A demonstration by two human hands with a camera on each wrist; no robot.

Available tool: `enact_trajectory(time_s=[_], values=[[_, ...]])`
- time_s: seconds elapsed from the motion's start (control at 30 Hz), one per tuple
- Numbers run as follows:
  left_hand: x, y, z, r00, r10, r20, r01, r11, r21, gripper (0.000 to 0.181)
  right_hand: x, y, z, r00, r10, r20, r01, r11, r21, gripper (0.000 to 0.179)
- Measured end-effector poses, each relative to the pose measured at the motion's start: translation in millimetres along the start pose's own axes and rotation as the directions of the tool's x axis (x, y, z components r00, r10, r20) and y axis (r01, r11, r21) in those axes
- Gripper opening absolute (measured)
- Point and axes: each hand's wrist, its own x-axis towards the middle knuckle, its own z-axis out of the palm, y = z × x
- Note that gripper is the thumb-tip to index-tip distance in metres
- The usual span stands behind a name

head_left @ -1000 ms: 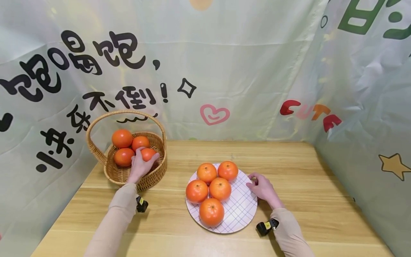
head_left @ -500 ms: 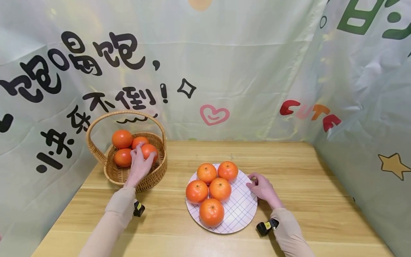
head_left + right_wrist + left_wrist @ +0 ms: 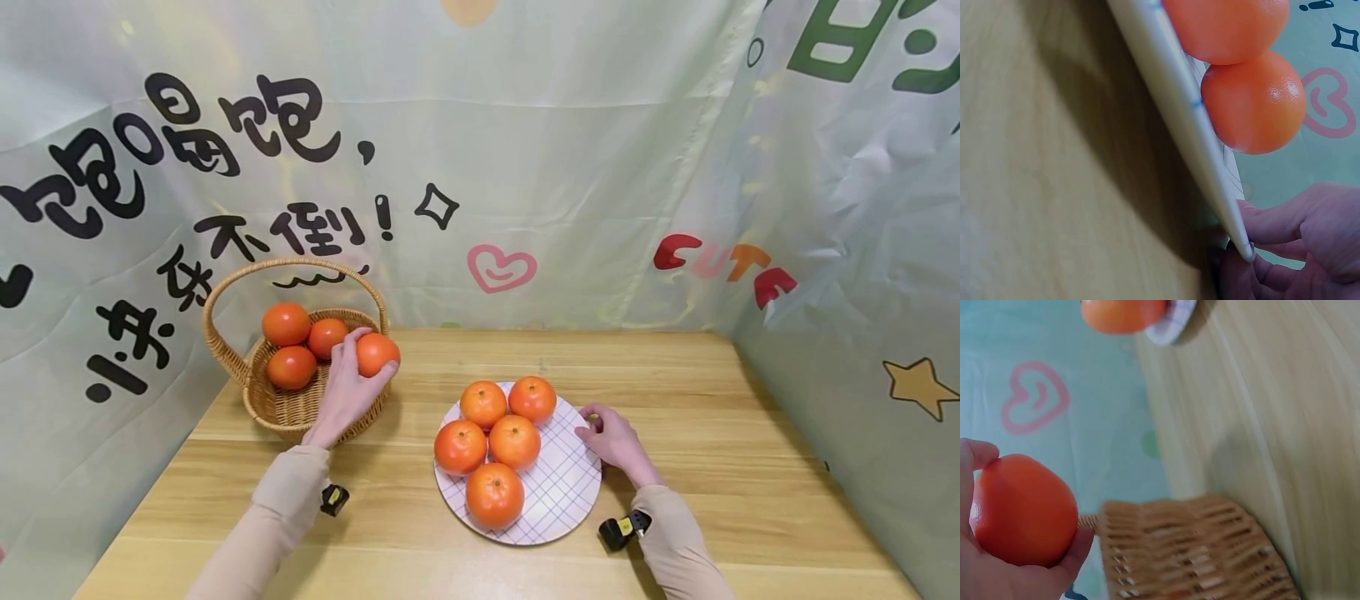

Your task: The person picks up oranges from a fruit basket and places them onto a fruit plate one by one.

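My left hand (image 3: 352,385) grips an orange (image 3: 377,355) between thumb and fingers, over the right rim of the wicker basket (image 3: 373,406). In the left wrist view the held orange (image 3: 1025,511) is smooth and reddish, with the basket's woven side (image 3: 1179,544) beside it. Three more oranges lie in the basket, one of them an orange (image 3: 291,367) at the left front. My right hand (image 3: 613,437) pinches the right rim of a white checked plate (image 3: 564,479). Its thumb (image 3: 1269,224) lies on top of the rim, with fingers curled underneath. Several oranges, including one at the front (image 3: 494,496), sit on the plate's left part.
The basket's tall arched handle (image 3: 296,262) rises over the fruit. Both stand on a wooden table (image 3: 675,383). A printed cloth (image 3: 585,192) with lettering and a pink heart hangs along the back and sides. A small black camera (image 3: 624,530) is strapped at the right wrist.
My left hand has lifted one orange from the right part of the basket and carried it rightward to the rim. The right hand and plate have stayed in place.
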Motion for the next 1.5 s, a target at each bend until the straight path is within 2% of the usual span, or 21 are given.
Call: enact_trajectory(time_s=[0.23,0.43,0.67,0.83,1.1,1.5], values=[[-10.9,21.5,9.5,0.994,0.097,0.056,-0.096,0.995,-0.020,0.064,0.6,0,0,1.000,-0.013,-0.004,0.012,1.000,-0.004,0.028],[-20.5,37.1,17.3,0.983,0.127,0.131,-0.123,0.992,-0.036,0.062,0.4,0,0,1.000,-0.017,-0.006,0.017,1.000,-0.004,0.028],[-26.6,43.1,23.4,0.968,0.170,0.186,-0.165,0.985,-0.041,0.056,0.8,0,0,1.000,0.008,0.005,-0.008,1.000,-0.002,0.030],[-29.8,46.3,25.8,0.959,0.201,0.198,-0.198,0.980,-0.036,0.055,0.8,0,1,1.000,0.011,0.003,-0.011,1.000,0.001,0.030],[-37.4,56.2,27.6,0.946,0.228,0.230,-0.225,0.974,-0.038,0.061,-1.1,-1,0,1.000,-0.010,-0.008,0.010,1.000,0.007,0.030],[-52.8,75.6,36.2,0.915,0.258,0.310,-0.243,0.966,-0.089,0.068,-0.6,-1,0,1.000,0.011,-0.002,-0.011,1.000,0.006,0.032]])
